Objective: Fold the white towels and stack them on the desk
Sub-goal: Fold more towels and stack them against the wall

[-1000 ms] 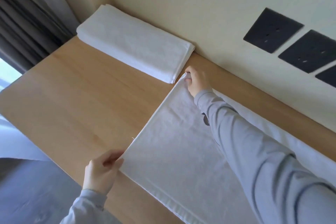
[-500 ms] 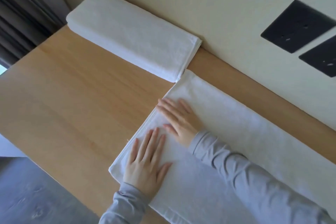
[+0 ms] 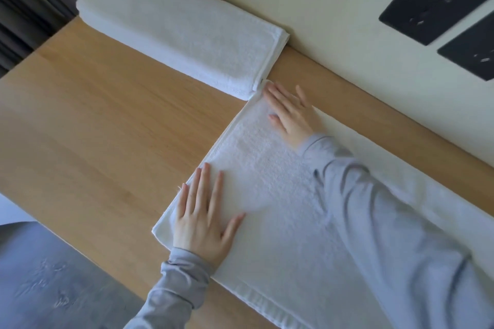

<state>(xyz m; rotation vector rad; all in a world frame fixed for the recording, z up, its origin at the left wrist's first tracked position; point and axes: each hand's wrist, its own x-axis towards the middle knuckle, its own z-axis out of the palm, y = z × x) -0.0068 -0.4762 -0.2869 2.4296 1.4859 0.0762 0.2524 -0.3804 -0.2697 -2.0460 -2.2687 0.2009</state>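
**tm_01:** so where's the towel [image 3: 267, 173] sitting?

**foldfan:** Flat on the desk [image 3: 93, 120], right of middle, running out of the frame on the right. It looks doubled over: layered hems show along its left end and its near edge.

**tm_01:** and the hands? Is the person gripping anything?

**foldfan:** Nope, no grip at all. The left hand [image 3: 203, 219] lies palm down on the towel's near left corner, fingers straight and a bit spread, thumb out to the side. The right hand [image 3: 291, 115] is the same deal at the far left corner, fingers flat and pointing toward the stack [image 3: 181, 29]. Both just press on the cloth, nothing pinched or held.

**tm_01:** what's the stack?

**foldfan:** Folded white towels, lying along the wall [image 3: 334, 8] at the desk's far left. Its near right corner is right by the towel's far corner and the right hand's fingertips. Whether they're touching or a sliver apart, can't say, that spot's blurry.

**tm_01:** anything else around?

**foldfan:** Grey sleeves [image 3: 387, 222] on both arms, with the right arm reaching across the towel. Two black plates [image 3: 433, 0] on the wall at upper right, a grey curtain [image 3: 21, 16] at far left, and grey-blue floor [image 3: 53, 280] below the desk's near edge.
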